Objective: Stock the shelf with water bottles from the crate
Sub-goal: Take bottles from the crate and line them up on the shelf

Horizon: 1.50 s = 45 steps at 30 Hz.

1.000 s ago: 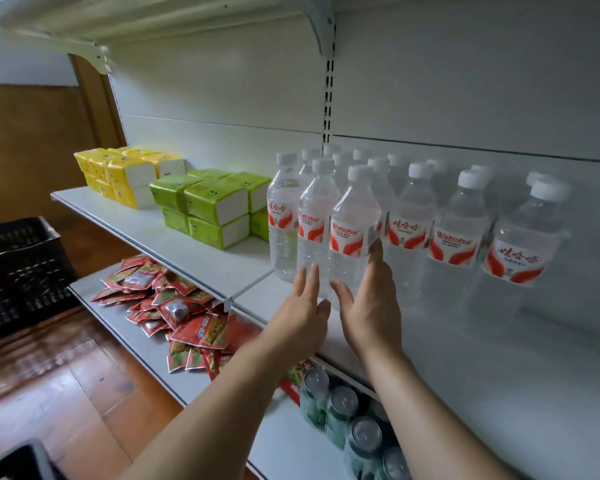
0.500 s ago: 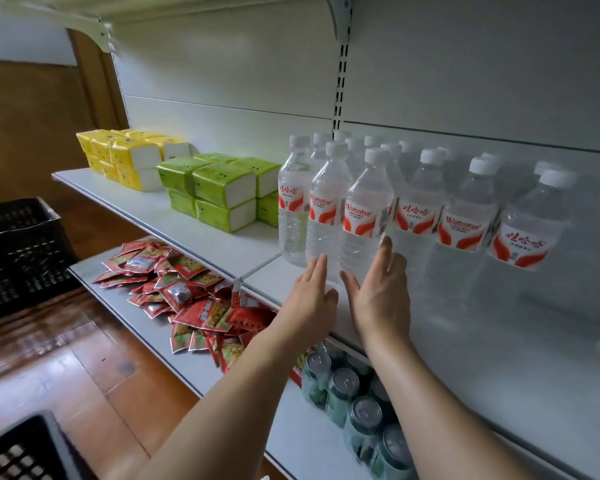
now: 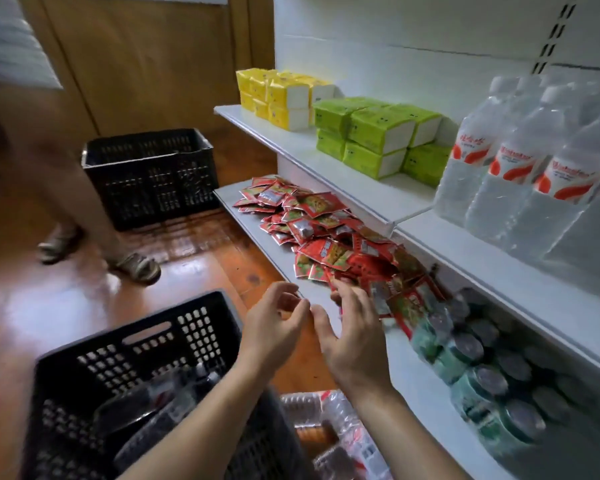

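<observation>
Several clear water bottles (image 3: 520,168) with red-and-white labels stand in rows on the white upper shelf (image 3: 492,265) at the right. A black plastic crate (image 3: 146,348) sits at the lower left with blurred bottles (image 3: 153,407) lying inside. My left hand (image 3: 274,327) hovers over the crate's right rim, fingers loosely curled, holding nothing. My right hand (image 3: 354,334) is beside it in front of the lower shelf, fingers spread and empty.
Red snack packets (image 3: 326,233) and green cans (image 3: 482,368) fill the lower shelf. Yellow boxes (image 3: 284,95) and green boxes (image 3: 378,133) sit on the upper shelf. A second black crate (image 3: 149,174) stands on the wooden floor. Another person's legs (image 3: 84,216) stand at the left.
Both hands have left the bottles on the upper shelf and dropped toward the crate. The view has swung down and to the left.
</observation>
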Motion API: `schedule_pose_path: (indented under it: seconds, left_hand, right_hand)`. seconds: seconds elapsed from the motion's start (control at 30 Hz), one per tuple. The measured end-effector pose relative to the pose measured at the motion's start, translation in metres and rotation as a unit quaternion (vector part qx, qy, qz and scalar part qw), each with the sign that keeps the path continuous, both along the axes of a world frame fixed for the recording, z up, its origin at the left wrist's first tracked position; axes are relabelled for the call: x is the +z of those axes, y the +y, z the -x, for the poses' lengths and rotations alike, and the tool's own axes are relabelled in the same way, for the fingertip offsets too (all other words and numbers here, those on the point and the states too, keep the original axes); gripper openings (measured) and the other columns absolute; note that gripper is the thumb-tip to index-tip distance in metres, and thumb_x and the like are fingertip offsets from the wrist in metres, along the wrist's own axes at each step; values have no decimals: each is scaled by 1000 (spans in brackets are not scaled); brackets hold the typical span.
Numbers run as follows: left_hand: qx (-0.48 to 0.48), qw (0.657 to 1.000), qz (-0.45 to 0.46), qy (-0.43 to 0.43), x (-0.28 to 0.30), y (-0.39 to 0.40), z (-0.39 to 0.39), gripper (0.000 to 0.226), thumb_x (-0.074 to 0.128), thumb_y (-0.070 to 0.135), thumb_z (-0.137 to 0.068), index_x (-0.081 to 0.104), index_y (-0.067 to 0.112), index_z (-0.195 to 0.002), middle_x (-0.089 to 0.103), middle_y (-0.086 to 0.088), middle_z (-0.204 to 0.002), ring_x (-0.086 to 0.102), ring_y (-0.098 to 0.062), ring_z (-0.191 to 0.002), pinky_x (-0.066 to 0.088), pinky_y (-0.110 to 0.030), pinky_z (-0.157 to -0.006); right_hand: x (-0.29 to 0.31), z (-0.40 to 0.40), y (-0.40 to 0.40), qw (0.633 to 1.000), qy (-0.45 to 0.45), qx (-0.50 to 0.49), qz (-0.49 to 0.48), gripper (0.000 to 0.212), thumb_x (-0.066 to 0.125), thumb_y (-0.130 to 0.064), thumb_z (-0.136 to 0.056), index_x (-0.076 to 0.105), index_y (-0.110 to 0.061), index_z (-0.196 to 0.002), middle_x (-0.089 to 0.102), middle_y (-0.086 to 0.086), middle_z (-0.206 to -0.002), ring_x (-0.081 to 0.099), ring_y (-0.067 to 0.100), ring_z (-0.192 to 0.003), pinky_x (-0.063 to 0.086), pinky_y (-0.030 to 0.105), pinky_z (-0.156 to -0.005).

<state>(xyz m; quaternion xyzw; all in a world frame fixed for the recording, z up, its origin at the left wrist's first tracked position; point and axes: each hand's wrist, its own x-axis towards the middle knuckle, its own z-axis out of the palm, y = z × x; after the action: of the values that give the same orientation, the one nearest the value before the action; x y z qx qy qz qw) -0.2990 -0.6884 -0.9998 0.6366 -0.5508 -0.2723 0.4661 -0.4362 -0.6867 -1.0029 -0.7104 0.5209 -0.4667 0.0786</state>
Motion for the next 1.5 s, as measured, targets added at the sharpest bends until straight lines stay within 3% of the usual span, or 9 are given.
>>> schedule_pose_path:
  seconds: [0.2,0.37,0.57,0.7,0.8,1.1,1.3,1.43,1.5]
  left_hand:
    - [135,967,-199,-84,-81,65,-136,17,59,37,-94,66,25,-104,70,9,-96,66,-14,-93,53,-35,-84]
    - [40,894,-419,-150,-180,85,-189,69,43,62,-80,43,29,-141,54,-2,-143,56,-28,-125,48,-48,-103]
    - [-7,832,-511,-218,-218,77,-206,73,42,54,-96,16,23,-158,22,-8,-163,26,-35,-147,26,-53,-116]
    - [62,865,-432,-247,-227,79,-210,36,39,43,-102,60,21,-120,64,-8,-125,58,-30,-114,49,-40,-94]
    - [50,877,-435,-196,-235,82,-208,21,51,35,-99,62,19,-109,68,-5,-111,64,-28,-101,49,-32,-77]
    - [7,890,-455,-3,-259,99,-198,29,60,40,-95,62,20,-116,69,0,-101,64,-17,-88,48,-26,-70]
    - [57,901,-395,169,-224,102,-176,47,74,50,-83,61,20,-117,73,-1,-104,72,-20,-94,60,-42,-87]
    - [61,918,-337,201,-166,93,-156,40,77,36,-86,53,24,-117,69,0,-102,72,-15,-87,60,-28,-68]
    - [55,927,-309,206,-132,86,-145,44,79,36,-83,52,24,-115,70,1,-102,72,-14,-88,60,-29,-73]
  right_hand:
    - [-69,-112,38,980,25,148,-131,45,52,-40,-95,56,-16,-132,65,-2,-104,63,18,-94,50,28,-83]
    - [-140,-159,62,919,109,184,-331,57,50,-43,-100,37,-20,-150,57,-3,-128,53,16,-119,40,28,-98]
    - [-206,-185,67,845,132,163,-492,62,46,-41,-102,24,-20,-156,47,6,-148,46,22,-133,35,31,-107]
    - [-239,-198,68,812,97,127,-561,60,47,-39,-102,25,-20,-155,58,8,-137,54,27,-124,42,32,-99]
    - [-251,-200,74,802,53,69,-591,63,52,-42,-99,29,-12,-150,61,16,-131,57,35,-120,46,37,-96]
    - [-256,-202,82,756,-27,65,-650,71,54,-34,-100,16,-25,-159,50,11,-148,49,29,-133,38,31,-104]
    - [-210,-179,76,789,-82,105,-600,61,68,-14,-86,49,-36,-140,65,-9,-119,60,1,-99,43,5,-79]
    - [-156,-160,75,828,-82,120,-542,77,64,-34,-77,37,-40,-149,55,-6,-140,59,10,-117,49,34,-102]
    - [-125,-148,72,846,-92,133,-508,74,64,-33,-79,38,-41,-148,54,-10,-137,63,1,-103,53,27,-92]
